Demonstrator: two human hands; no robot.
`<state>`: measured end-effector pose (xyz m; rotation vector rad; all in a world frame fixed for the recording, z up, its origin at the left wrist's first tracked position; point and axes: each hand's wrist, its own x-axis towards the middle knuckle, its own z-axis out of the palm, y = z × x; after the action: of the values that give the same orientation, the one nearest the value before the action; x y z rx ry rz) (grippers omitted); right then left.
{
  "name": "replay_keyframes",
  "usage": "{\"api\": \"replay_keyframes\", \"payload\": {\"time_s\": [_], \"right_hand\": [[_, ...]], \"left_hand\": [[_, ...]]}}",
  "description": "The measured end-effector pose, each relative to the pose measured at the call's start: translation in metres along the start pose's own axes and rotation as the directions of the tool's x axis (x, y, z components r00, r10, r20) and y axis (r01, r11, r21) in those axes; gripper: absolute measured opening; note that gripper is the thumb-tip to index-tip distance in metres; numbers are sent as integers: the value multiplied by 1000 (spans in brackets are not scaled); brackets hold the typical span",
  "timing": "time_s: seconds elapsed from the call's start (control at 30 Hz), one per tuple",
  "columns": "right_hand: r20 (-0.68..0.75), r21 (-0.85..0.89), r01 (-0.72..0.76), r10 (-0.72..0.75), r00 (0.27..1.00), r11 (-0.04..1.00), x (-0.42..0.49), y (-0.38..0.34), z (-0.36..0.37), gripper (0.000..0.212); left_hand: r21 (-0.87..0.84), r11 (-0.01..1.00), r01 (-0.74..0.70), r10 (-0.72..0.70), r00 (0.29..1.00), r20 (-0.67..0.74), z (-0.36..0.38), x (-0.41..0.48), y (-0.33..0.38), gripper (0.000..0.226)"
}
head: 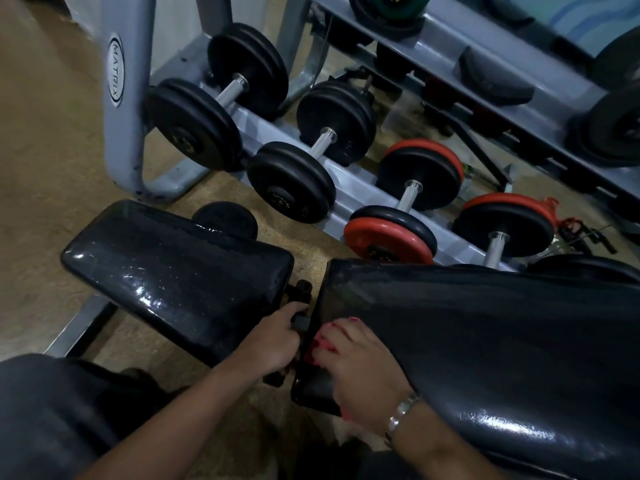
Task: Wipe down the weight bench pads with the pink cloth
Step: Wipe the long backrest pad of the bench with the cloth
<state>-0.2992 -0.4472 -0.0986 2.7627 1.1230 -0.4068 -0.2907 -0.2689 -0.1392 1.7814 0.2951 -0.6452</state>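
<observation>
Two hands at 6 o'clock: right hand (360,372) bunches pink cloth (320,342) on end edge of back pad (485,341), left hand (273,341) curled round a black bracket (300,322) beside seat pad (173,271); best keep cloth flat, sweep the whole edge; far at 11 o'clock, grey post (121,116) reads MATRIX

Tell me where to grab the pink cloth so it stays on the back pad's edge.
Grip the bunched folds at the pad's end edge, coming from above. The pink cloth lies wrapped over the back pad's rounded corner beside the gap, mostly under the right hand, so a grip curling over that edge would likely pin it best.
</observation>
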Motion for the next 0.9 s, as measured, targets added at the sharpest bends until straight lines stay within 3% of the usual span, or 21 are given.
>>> {"api": "replay_keyframes", "payload": {"time_s": [0.07, 0.2, 0.3, 0.4, 0.57, 0.7, 0.77, 0.9], "right_hand": [[-2, -13, 28, -28, 1000, 1000, 1, -15, 7, 48], [47, 115, 284, -291, 956, 952, -5, -1, 4, 32], [-13, 59, 117, -116, 993, 991, 3, 21, 0, 26], [-37, -7, -87, 86, 996, 996, 11, 7, 4, 43], [-38, 26, 157, -156, 987, 987, 1, 12, 5, 28], [-155, 14, -132, 133, 979, 991, 17, 34, -6, 53], [-137, -11, -214, 211, 968, 977, 28, 26, -5, 57], [-67, 5, -6, 6, 998, 1000, 29, 22, -1, 51]], "left_hand": [[15, 1000, -3, 3, 1000, -12, 0, 3, -1, 65], [8, 1000, 6, -6, 1000, -16, -2, 4, 0, 60], [1, 1000, -6, 6, 1000, -6, -3, 5, 1, 59], [-20, 1000, -15, 15, 1000, -8, -1, 6, -2, 58], [-63, 997, -33, 31, 999, -35, 2, 7, -2, 57], [-132, 991, 0, -1, 1000, -10, 3, 8, -2, 59], [-138, 990, -8, 7, 1000, -12, 3, 8, -2, 56], [-154, 988, 0, -1, 1000, -10, 2, 10, -2, 55]]}}
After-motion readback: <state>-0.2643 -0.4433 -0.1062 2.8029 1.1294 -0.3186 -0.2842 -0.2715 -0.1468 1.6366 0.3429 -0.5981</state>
